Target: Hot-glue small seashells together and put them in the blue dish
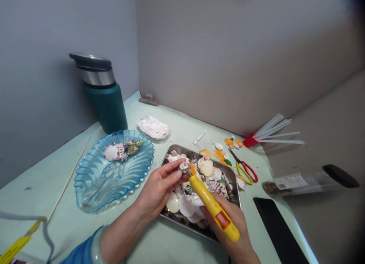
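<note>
Between the thumb and fingers of my left hand (pixel 158 186) is a small pale shell (pixel 184 166). My right hand (pixel 232 222) is wrapped round a yellow hot glue gun (pixel 207 197) with an orange-red part near its back end. The gun's metal nozzle points up and left, at the small shell; whether it touches cannot be made out. Below both hands is a metal tray (pixel 239 201) heaped with scallop and spiral shells (pixel 186 206). My right hand covers part of the tray's near right side.
A blue glass dish (pixel 114 188) holding several shells stands left, with a green bottle (pixel 107 104) behind it. Scissors (pixel 245 170), orange shells (pixel 219 154), glue sticks in a red cup (pixel 251 140), a clear jar (pixel 299 184) and a black phone-like slab (pixel 278 229) lie right. A thin stick (pixel 70 176) lies far left.
</note>
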The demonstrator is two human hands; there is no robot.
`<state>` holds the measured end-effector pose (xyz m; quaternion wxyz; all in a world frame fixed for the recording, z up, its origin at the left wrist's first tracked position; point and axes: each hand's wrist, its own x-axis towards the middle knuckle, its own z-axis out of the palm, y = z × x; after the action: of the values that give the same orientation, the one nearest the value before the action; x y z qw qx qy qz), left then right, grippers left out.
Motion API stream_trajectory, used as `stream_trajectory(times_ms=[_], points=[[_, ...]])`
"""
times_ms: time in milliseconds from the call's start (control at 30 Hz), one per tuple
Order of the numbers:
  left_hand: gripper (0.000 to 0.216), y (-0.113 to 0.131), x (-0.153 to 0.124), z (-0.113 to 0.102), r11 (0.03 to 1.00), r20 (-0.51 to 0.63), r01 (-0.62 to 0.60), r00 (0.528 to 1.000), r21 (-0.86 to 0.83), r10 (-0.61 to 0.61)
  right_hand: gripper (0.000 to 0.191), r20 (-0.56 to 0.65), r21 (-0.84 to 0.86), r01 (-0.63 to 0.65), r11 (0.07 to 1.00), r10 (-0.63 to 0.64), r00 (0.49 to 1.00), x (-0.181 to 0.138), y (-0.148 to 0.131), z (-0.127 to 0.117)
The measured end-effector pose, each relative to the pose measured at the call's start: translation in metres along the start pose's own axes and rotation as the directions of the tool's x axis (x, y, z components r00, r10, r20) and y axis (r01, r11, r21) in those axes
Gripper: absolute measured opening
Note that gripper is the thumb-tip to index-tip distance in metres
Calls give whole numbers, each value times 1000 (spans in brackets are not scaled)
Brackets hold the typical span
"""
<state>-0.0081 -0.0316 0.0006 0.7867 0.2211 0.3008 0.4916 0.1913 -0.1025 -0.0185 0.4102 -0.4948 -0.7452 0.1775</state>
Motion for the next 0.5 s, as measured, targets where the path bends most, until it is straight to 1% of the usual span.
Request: stream_trajectory(times_ms=[133,233,333,400,500], points=[[36,0,0,1,1000,-4,0,1000,-6,0,25,-40,-25,-22,999,21,999,-1,1,0],[36,0,0,0,1000,-4,-1,1000,-3,1,22,-19,-18,-40,999,40,999,-1,-1,0],[35,0,0,0,1000,1,-7,1000,-2,7,21,4,-5,-19,1000,19,1000,-1,-3,-1],[35,-1,1,-1,1000,5,-11,1000,1,11,22,3,-6,2,1000,-2,1000,-2,-2,-1],[36,-2,2,-1,1000,8,-13,1000,10,13,24,-7,-6,-4,1000,4,1000,-2,-1,0]])
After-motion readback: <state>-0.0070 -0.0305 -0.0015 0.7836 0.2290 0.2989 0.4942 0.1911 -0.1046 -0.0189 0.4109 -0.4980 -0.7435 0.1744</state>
